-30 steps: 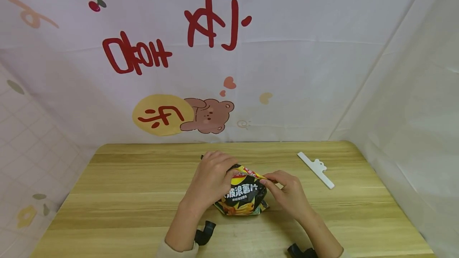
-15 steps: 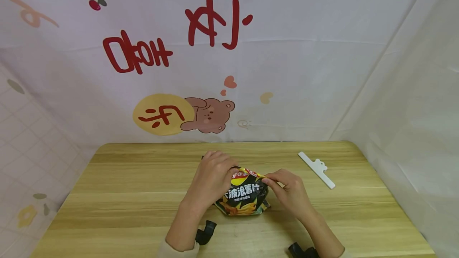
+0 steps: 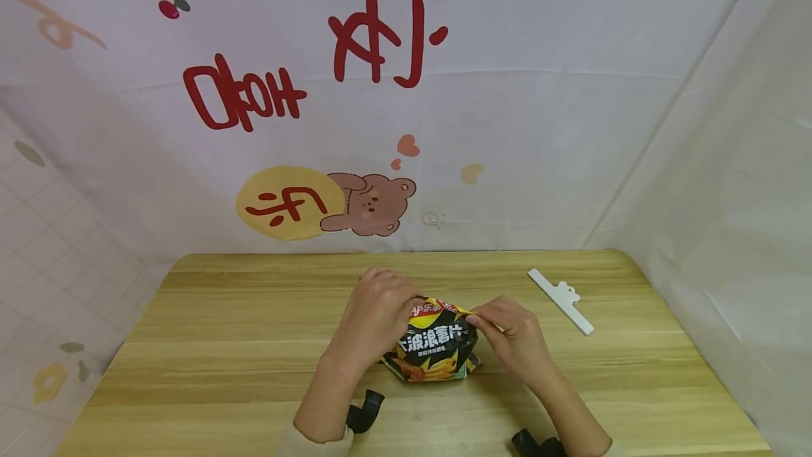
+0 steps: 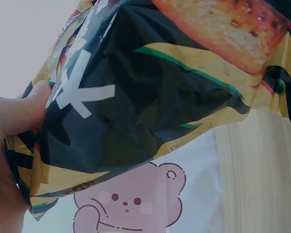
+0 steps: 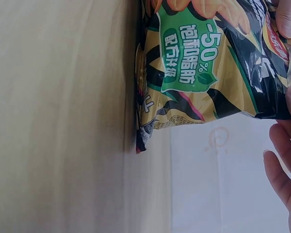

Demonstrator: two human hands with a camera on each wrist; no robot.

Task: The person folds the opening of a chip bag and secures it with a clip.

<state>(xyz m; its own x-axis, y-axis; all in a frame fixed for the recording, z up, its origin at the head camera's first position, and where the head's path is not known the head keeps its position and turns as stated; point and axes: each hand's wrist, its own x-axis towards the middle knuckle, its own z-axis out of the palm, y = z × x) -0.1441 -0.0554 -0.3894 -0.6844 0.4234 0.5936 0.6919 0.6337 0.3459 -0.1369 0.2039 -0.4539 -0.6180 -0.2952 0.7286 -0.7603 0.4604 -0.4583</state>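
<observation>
The left hand (image 3: 380,305) grips the snack bag (image 3: 434,337) at its upper left, thumb over the front; the right hand (image 3: 507,330) pinches the upper right corner between thumb and forefinger. The bag is between both hands, its lower edge down at the desk (image 3: 222,344). Its printed front faces the person, lettering right way up, with the top pointing upward; the top edge slopes down from left hand to right. The left hand covers one side, so which axis is longer is unclear. Beyond the right hand, farther right, lies a white clip (image 3: 561,302), slanted.
</observation>
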